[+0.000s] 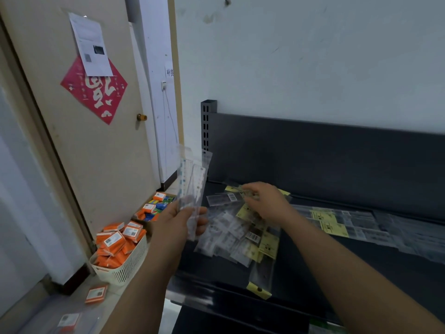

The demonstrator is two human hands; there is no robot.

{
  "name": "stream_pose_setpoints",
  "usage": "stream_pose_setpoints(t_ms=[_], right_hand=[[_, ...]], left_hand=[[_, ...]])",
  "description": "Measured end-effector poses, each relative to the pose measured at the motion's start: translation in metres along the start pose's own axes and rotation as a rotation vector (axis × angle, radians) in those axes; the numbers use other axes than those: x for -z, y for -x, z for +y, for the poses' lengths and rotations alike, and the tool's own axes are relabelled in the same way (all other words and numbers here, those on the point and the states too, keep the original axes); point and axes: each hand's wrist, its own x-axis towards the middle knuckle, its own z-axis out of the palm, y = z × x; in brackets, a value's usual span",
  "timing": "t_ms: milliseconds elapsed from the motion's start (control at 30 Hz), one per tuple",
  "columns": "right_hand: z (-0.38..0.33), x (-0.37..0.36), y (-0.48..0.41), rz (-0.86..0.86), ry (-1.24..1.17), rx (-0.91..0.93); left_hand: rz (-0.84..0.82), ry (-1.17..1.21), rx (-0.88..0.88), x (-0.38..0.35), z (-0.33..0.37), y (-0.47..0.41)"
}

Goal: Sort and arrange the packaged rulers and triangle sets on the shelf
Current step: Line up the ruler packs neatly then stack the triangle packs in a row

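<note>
The shelf (pixel 337 165) is dark grey. Clear packets (pixel 228 235) with yellow labels are seen at its left end. Orange boxes (pixel 115 242) are held in a white basket (pixel 130 263).

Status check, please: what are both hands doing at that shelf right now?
Left hand holds ruler packs upright. Right hand on pile, on shelf. Nothing blocking.

My left hand (pixel 183 220) holds at least two clear ruler packs (pixel 192 179); my right hand (pixel 265 203) sits at one jumbled pile (pixel 238 235), too tangled to count, on one dark shelf (pixel 313 273). Lower left: one white basket (pixel 127 266), two loose orange packs (pixel 96 294) on the floor.
</note>
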Motion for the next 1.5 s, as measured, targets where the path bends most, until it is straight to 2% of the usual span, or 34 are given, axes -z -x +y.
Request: stream_pose_setpoints(t_ms=[167,267,567,633,767,1033,1267,1367,1500], right_hand=[[-0.005,-0.004,-0.031,-0.250,0.103,-0.038],[0.004,-0.002,-0.033,-0.298,0.078,-0.061],[0.026,0.012,-0.010,-0.301,-0.119,0.012],[0.031,0.014,-0.012,-0.255,-0.167,-0.009],[0.042,0.015,-0.028,-0.080,-0.040,-0.076],[0.029,-0.001,-0.075,-0.246,0.184,-0.109],[0.030,-0.008,-0.094,-0.235,0.005,-0.197],[0.028,-0.006,-0.098,-0.225,-0.148,-0.181],[0.016,0.005,-0.104,-0.129,-0.369,-0.150]], left_hand=[[0.011,0.003,-0.012,-0.002,0.000,-0.013],[0.011,0.001,-0.013,-0.001,-0.001,-0.015],[0.027,-0.036,-0.010,-0.004,-0.012,-0.015],[0.018,-0.047,-0.010,-0.005,-0.013,-0.015],[0.011,-0.028,-0.016,-0.007,-0.012,-0.017],[0.001,-0.058,-0.027,-0.014,-0.014,-0.022],[0.011,-0.011,-0.037,-0.013,-0.015,-0.027],[0.022,0.000,-0.029,-0.013,-0.017,-0.029],[0.043,0.031,-0.004,-0.014,-0.020,-0.031]])
